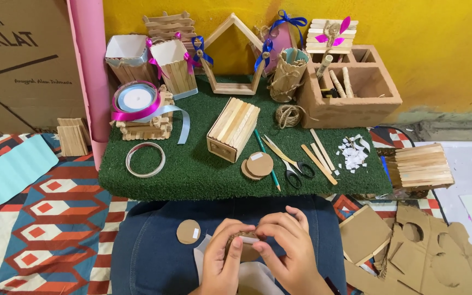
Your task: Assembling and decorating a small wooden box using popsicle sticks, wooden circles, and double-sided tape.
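Head camera, looking down at a lap in blue denim. The left hand (226, 257) and right hand (286, 246) meet over the lap, fingers closed together around a small brown cardboard piece (245, 247) pinched between them. Just left of the grip, a cardboard disc (188, 231) lies on the denim. Beyond the hands, on a green mat (192, 169), lie stacked cardboard discs (258, 165), scissors (290, 164) and a stick box (233, 128).
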